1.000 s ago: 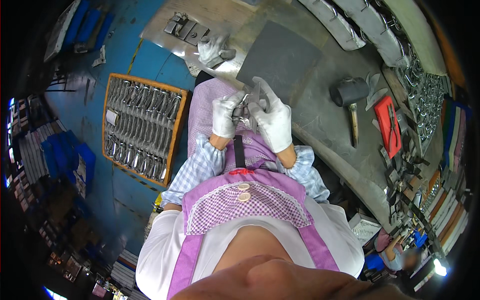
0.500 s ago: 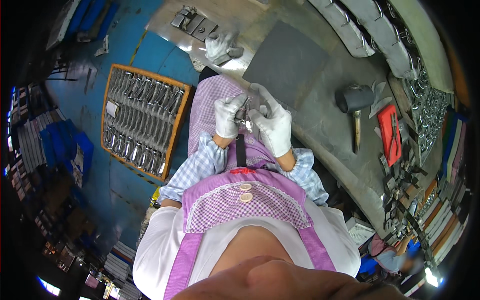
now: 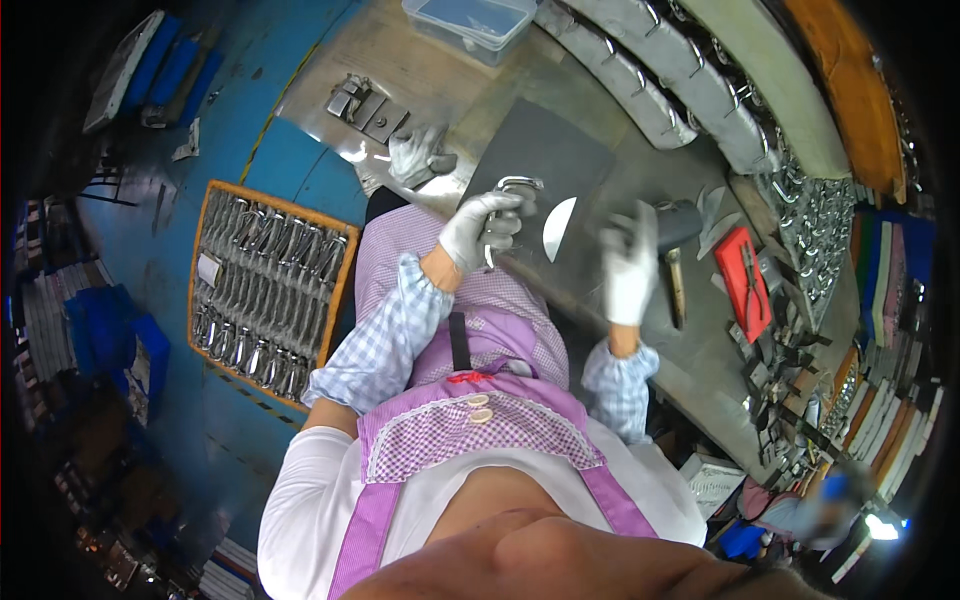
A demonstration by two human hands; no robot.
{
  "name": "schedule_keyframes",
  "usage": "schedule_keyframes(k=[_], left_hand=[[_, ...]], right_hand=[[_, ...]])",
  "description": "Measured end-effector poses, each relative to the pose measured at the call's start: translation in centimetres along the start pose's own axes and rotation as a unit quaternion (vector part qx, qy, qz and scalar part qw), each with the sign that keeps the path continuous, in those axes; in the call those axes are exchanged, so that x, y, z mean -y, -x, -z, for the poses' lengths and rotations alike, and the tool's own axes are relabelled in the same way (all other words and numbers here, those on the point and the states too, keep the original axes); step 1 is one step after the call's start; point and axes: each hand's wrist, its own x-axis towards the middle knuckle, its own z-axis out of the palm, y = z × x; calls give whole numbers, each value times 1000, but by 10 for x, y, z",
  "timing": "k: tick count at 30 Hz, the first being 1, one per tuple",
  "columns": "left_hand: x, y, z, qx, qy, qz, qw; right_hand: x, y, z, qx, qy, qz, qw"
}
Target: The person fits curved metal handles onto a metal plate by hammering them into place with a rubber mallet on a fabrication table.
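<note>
My left hand (image 3: 478,232), in a white glove, grips a shiny curved metal handle (image 3: 520,184) above the near edge of a dark square mat (image 3: 540,150). The bent ends of the handle stick out above and below the fingers. A bright half-moon metal piece (image 3: 559,230) lies on the mat, to the right of that hand. My right hand (image 3: 630,265), also gloved, is over the bench beside a black-headed mallet (image 3: 680,224) with a wooden shaft. Motion smears its fingers, and whether they touch the mallet cannot be made out.
A wood-framed tray (image 3: 340,300) of shiny metal parts stands at the left. On the bench are a metal fixture (image 3: 367,107), a crumpled glove (image 3: 415,157), a clear plastic box (image 3: 470,30) and pliers on a red pad (image 3: 738,270). Padded racks (image 3: 660,50) with metal hooks line the far right.
My hands have parted: the left has moved up, holding the handle, and the right has swung right toward the mallet. The half-moon piece now lies on the mat.
</note>
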Motion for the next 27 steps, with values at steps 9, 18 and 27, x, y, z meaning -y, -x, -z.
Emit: schedule_keyframes(k=[9,18,27], left_hand=[[52,7,7,-126,45,106,985],[66,-10,35,-80,88,88,989],[60,1,20,-101,34,89,990]], right_hand=[[-58,-17,37,38,151,-293,943],[70,-32,24,153,-27,216,964],[-44,-30,45,99,133,-175,971]])
